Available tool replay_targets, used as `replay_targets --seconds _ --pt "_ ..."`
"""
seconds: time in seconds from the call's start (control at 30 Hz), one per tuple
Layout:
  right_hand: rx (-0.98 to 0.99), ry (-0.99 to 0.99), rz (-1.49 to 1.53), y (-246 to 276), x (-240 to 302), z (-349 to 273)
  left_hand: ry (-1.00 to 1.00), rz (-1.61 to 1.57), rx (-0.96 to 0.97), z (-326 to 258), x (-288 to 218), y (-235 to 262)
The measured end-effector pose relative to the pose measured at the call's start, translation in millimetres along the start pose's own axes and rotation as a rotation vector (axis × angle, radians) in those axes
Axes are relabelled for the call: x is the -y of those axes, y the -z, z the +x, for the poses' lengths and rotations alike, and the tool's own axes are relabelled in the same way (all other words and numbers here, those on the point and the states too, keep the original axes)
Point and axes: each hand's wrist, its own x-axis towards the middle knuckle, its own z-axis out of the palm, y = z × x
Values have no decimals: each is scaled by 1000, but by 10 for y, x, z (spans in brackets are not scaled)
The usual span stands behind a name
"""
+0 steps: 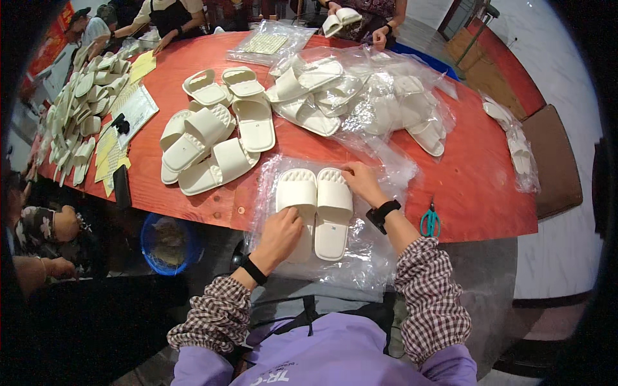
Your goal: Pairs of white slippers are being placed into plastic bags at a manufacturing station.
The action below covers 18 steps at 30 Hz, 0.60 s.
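Note:
A pair of cream slippers lies side by side in front of me on clear plastic bags [370,260], their toe ends pointing away. My left hand [281,233] is closed at the outer edge of the left slipper [296,190], over its footbed, and covers part of it. The fingers of my right hand [362,183] are closed at the far end of the right slipper [334,209], beside its strap. A small dark mark shows on the right slipper's heel. Both fingertips are partly hidden, so the exact grips are hard to see.
Teal-handled scissors [430,222] lie by the table's near edge. Loose slippers [212,138] stand left of centre, bagged ones [386,103] beyond. A large slipper heap [90,96] is far left. A blue bucket [166,244] stands below the red table [479,174]. Other people work around it.

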Motion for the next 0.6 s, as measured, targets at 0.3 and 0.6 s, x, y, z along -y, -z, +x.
replay_targets --seconds 0.3,0.6 --pt "-11 -84 588 -13 402 109 99 20 115 25 9 -38" --pt "277 160 166 -307 564 498 107 -23 137 84 -30 -73"
